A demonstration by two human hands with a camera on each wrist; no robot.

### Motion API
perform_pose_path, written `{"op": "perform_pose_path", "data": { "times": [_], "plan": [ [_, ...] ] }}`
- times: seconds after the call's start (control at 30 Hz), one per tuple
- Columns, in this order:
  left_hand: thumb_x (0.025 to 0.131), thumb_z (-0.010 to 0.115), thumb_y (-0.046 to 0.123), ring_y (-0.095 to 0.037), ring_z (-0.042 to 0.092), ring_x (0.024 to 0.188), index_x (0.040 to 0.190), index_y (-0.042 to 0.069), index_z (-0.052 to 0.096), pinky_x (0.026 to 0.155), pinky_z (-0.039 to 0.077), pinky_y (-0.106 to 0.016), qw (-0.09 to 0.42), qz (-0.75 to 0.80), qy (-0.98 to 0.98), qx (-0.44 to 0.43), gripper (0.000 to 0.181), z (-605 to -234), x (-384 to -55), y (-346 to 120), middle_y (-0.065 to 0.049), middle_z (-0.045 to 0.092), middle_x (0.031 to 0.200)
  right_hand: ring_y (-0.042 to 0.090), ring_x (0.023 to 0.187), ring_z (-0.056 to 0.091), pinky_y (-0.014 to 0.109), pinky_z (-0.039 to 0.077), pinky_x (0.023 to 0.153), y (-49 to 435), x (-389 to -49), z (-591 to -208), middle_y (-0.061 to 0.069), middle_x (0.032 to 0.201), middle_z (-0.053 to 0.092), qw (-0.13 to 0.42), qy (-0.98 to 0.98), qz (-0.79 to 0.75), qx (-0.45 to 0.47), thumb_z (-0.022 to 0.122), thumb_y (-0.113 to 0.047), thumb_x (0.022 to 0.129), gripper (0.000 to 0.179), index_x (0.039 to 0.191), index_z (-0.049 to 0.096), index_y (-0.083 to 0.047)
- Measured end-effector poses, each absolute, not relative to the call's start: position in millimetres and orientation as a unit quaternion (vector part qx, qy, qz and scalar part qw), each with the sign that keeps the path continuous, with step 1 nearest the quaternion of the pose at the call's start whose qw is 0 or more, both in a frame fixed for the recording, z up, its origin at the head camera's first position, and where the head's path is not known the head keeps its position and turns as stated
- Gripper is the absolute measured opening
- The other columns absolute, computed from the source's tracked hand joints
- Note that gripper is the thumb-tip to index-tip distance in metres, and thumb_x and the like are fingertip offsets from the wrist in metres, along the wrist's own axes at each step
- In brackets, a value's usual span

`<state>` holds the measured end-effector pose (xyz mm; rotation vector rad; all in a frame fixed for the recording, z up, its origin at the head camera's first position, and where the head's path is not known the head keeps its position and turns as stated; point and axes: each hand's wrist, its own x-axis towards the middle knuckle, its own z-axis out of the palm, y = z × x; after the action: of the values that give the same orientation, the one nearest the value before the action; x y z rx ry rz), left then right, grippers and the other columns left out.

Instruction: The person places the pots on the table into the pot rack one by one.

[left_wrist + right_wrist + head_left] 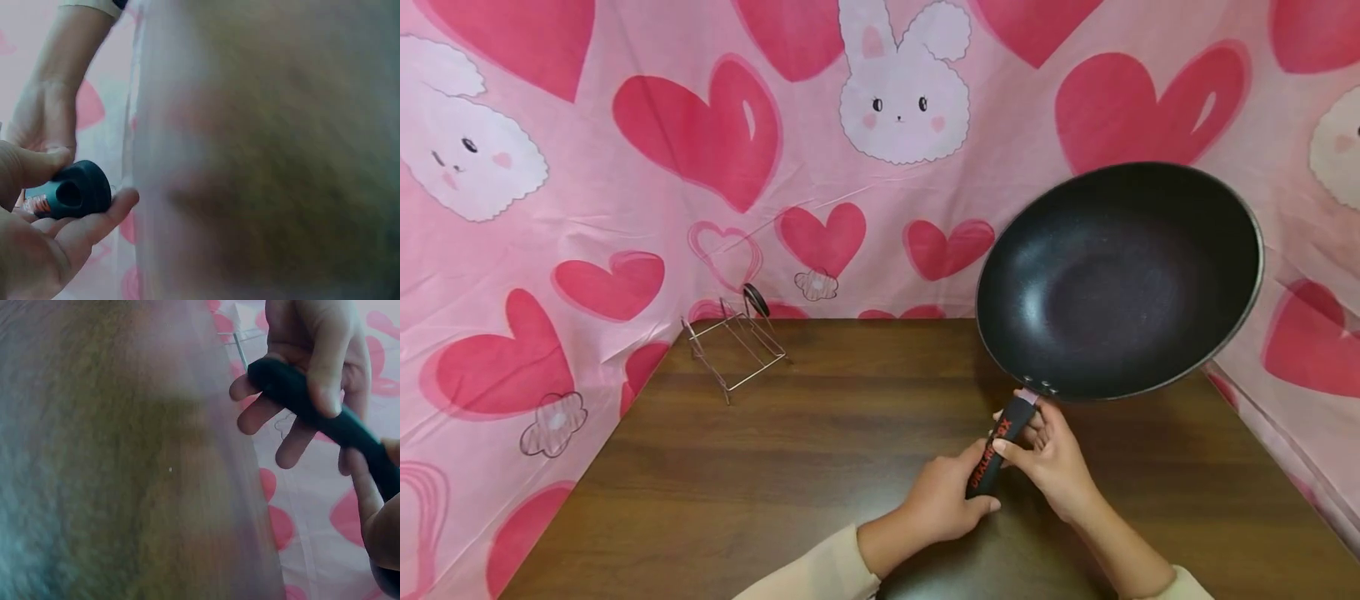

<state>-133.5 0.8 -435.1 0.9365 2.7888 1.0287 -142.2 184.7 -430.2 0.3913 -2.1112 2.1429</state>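
Left hand [938,502] and right hand [1063,468] grip the wok [1120,283] by its handle [1009,423]

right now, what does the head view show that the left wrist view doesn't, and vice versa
Only the head view shows the pan's bowl, the wire rack and the rabbit prints.

Only the left wrist view shows the dark hollow at the handle's end.

Both show the handle with its red lettering, the left grip and right grip on it, and the pink cloth.
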Motion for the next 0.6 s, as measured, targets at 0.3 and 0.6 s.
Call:
{"op": "perform_pose_path", "data": {
  "times": [0.3, 0.6],
  "plan": [
    [0.088, 0.069, -0.004, -0.010, 0.068, 0.094, 0.144, 0.007, 0.045, 0.073, 0.056, -0.023, 0.229, 0.601, 0.696, 0.321, 0.062, -436, -137, -11, -0.020, 0.068, 0.111, 0.022, 0.104, 0.064, 0.032, 0.056, 0.073, 194, -145, -430, 0.013, 0.126, 0.056, -0.037, -0.614, 0.754, 0.230, 0.052, 0.011, 0.094, 0.059, 0.146, 0.029, -0.003],
    [0.085, 0.070, -0.007, -0.028, 0.065, 0.108, 0.144, 0.001, 0.043, 0.077, 0.056, -0.024, 0.249, 0.639, 0.647, 0.333, 0.066, -447, -136, -19, -0.025, 0.059, 0.128, 0.023, 0.095, 0.067, 0.034, 0.057, 0.067, 187, -140, -427, 0.010, 0.111, 0.059, -0.009, -0.644, 0.722, 0.251, 0.059, 0.013, 0.089, 0.054, 0.137, 0.038, 0.000]
  ]
}}
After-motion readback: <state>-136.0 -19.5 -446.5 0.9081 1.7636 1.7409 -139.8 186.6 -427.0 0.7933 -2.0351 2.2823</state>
